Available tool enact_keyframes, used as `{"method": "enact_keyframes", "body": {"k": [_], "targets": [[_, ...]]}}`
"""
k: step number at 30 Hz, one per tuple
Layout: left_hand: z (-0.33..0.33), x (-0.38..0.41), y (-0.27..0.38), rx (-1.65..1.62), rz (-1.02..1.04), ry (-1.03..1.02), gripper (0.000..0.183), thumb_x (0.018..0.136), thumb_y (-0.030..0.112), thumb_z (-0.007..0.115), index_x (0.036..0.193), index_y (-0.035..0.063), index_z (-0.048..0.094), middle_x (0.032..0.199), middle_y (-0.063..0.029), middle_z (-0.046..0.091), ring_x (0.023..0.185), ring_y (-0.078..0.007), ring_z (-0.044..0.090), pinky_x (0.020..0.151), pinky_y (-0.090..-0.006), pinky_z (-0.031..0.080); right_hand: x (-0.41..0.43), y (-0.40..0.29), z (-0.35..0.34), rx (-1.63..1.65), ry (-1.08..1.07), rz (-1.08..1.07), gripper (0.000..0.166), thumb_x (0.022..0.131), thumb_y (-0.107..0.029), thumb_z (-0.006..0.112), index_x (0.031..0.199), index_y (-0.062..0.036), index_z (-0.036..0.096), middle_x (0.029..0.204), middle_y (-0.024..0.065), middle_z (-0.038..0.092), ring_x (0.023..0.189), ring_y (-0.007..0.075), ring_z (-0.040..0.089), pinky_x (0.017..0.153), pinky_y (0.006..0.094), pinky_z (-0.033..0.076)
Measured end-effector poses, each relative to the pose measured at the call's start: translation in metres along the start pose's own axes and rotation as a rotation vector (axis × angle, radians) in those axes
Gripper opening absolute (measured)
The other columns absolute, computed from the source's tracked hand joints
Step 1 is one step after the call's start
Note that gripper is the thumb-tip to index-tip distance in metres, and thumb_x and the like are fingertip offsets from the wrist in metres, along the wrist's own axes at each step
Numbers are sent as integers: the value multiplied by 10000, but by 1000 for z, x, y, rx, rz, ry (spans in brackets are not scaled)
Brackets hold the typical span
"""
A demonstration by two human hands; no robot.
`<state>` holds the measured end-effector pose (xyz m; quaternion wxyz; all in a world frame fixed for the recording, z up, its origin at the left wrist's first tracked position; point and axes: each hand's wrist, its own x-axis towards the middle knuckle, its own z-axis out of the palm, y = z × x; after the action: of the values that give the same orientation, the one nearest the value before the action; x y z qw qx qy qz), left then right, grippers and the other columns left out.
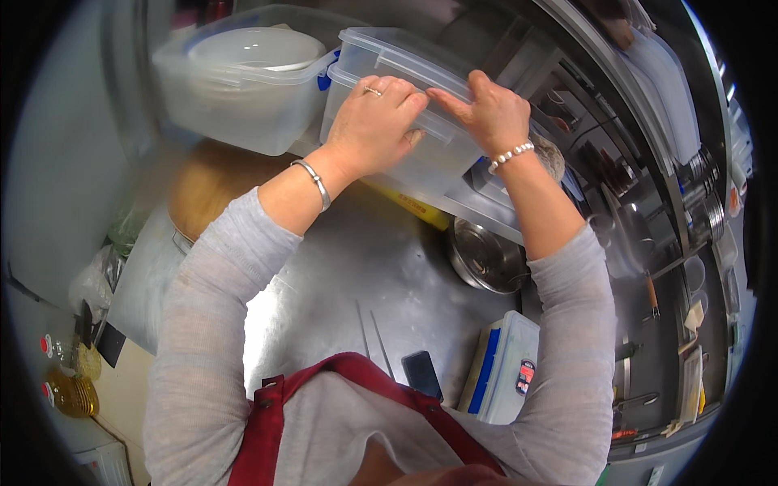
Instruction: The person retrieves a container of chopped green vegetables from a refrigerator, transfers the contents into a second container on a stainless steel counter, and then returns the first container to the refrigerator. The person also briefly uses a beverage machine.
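Note:
Two clear plastic boxes are nested, the inner box (395, 51) standing up out of the outer box (371, 159). My left hand (380, 121) has its fingers curled over the near rims, with the thumb lower on the wall. Beside it, my right hand (495, 112) grips the rim farther right, its thumb stretched toward my left hand. Which rim each hand holds is partly hidden by the fingers. To the left stands another clear plastic bin (228, 115) with white bowls (258, 48) inside.
Below the shelf edge (486, 206) lies a steel worktop (328, 261) with a round wooden board (213, 182), a metal bowl (486, 255), chopsticks (380, 340), a phone (421, 373) and a lidded plastic box (507, 364). Oil bottles (73, 393) stand at lower left.

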<state>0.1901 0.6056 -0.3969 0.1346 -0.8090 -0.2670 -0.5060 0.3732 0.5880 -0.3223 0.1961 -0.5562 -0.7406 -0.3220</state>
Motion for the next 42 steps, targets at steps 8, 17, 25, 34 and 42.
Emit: {"method": "enact_keyframes", "body": {"k": [8,17,25,34,42], "targets": [[6,4,12,-25,-31,-112,451,612,273,792,948,91,553,953,-52,522,946,-247,529,838,-374,381,18,12,-11,-56,-187,-2,631,772,-695,531,736,-66,572,644,152,649,625,334,651,522,425,503],[3,-3,8,-4,-29,-54,461,610,194,799,986,88,555,983,-50,528,992,-251,521,873,-381,389,45,10,-23,-130,-239,69,575,795,-632,547,757,-59,569,752,171,667,722,331,656,618,424,509],[3,-15,11,-48,30,-44,556,642,145,774,1138,63,536,1082,-76,515,1054,-260,500,972,-411,389,58,21,-28,45,225,179,482,799,-535,605,798,-56,551,800,160,624,790,344,616,665,434,479],[10,-29,9,-83,-107,-192,469,815,153,627,1251,49,489,1271,-113,500,1229,-293,449,1050,-430,344,30,18,-77,11,444,25,456,773,-517,669,778,-71,576,721,110,612,683,283,606,601,380,472],[-15,-36,9,-1816,-743,-300,478,952,368,444,1315,57,448,1305,-123,497,1209,-257,467,1034,-414,368,-68,18,-172,78,621,-117,499,689,-479,783,836,-34,611,707,67,566,611,201,544,529,286,440]]}}
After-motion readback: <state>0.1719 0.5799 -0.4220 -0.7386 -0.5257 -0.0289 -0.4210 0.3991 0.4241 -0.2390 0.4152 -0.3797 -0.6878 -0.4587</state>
